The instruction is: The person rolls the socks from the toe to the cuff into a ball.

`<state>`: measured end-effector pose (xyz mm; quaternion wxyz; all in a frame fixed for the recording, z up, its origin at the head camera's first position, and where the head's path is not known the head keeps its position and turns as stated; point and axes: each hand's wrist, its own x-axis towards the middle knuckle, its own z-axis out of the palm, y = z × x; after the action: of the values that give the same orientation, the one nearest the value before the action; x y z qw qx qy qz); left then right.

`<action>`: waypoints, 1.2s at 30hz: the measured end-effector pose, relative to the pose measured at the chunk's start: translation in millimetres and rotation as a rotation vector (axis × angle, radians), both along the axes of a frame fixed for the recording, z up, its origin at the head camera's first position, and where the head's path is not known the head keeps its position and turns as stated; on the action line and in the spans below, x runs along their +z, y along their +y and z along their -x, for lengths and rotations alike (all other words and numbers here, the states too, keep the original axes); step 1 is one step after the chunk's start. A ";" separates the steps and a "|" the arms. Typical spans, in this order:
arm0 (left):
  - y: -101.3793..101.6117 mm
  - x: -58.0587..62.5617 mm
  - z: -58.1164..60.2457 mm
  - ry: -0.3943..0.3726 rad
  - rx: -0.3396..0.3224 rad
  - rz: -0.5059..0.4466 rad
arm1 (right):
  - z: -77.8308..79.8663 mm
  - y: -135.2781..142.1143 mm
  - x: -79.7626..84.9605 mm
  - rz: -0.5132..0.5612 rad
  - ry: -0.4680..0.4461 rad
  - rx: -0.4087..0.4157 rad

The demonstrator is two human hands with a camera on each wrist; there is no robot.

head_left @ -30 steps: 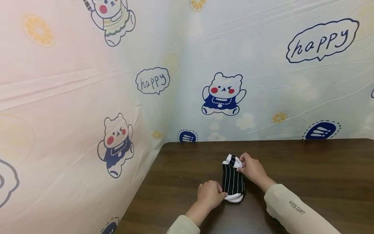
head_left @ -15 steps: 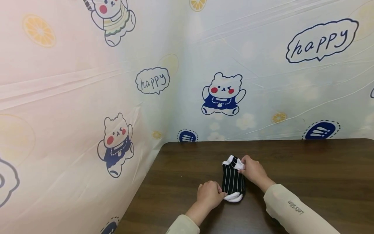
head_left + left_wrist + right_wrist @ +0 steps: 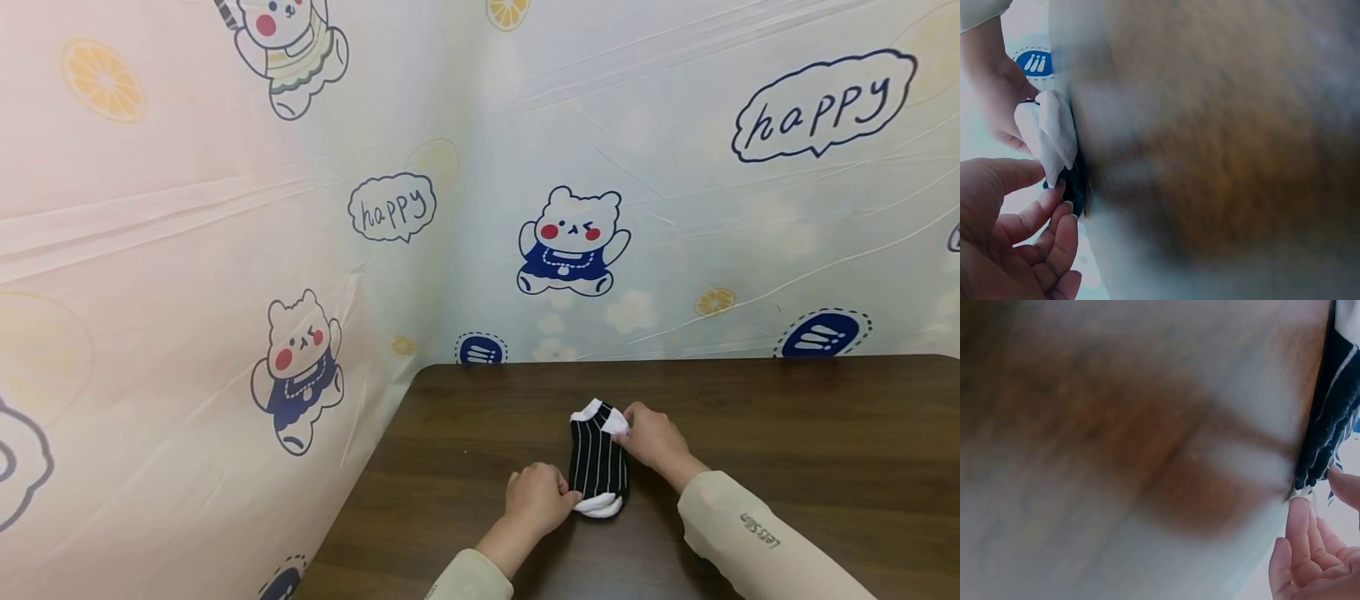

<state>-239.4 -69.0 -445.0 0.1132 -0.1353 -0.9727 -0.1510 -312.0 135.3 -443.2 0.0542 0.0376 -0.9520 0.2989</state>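
A pair of black ankle socks (image 3: 598,460) with thin white stripes lies flat on the table, one sock over the other. Their white cuffs point to the far side and the white toes (image 3: 600,506) to the near side. My left hand (image 3: 537,498) pinches the left corner at the toe end. In the left wrist view, thumb and fingertips meet at the two white toes (image 3: 1054,131). At the cuff's right edge, my right hand (image 3: 657,440) pinches the white fabric. The right wrist view has the striped sock side (image 3: 1334,403) above the right hand (image 3: 1313,556).
The dark brown wooden table (image 3: 810,433) stretches far to the right of the socks. Behind it and on the left hang printed cloth walls (image 3: 675,167) with cartoon bears, which meet in a corner at the table's far left.
My right hand has shifted slightly right and toward me at the cuff, and the cuff opening looks a little flatter. The left hand stays nearly still at the toes.
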 end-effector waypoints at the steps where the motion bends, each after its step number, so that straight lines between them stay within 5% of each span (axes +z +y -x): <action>1: 0.1 0.3 -0.1 0.001 0.000 0.001 | -0.1 0.4 1.1 -0.001 -0.005 -0.002; 21: -4.9 22.3 5.6 0.064 -0.015 0.004 | -1.9 12.7 35.3 -0.005 -0.009 0.048; 36: -4.0 21.3 -4.2 0.063 -0.106 0.017 | -20.9 9.5 24.1 0.009 0.025 0.086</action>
<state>-235.2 -73.0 -423.7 0.1344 -0.1922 -0.9613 -0.1442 -291.1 144.8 -419.1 0.0532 0.0819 -0.9474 0.3049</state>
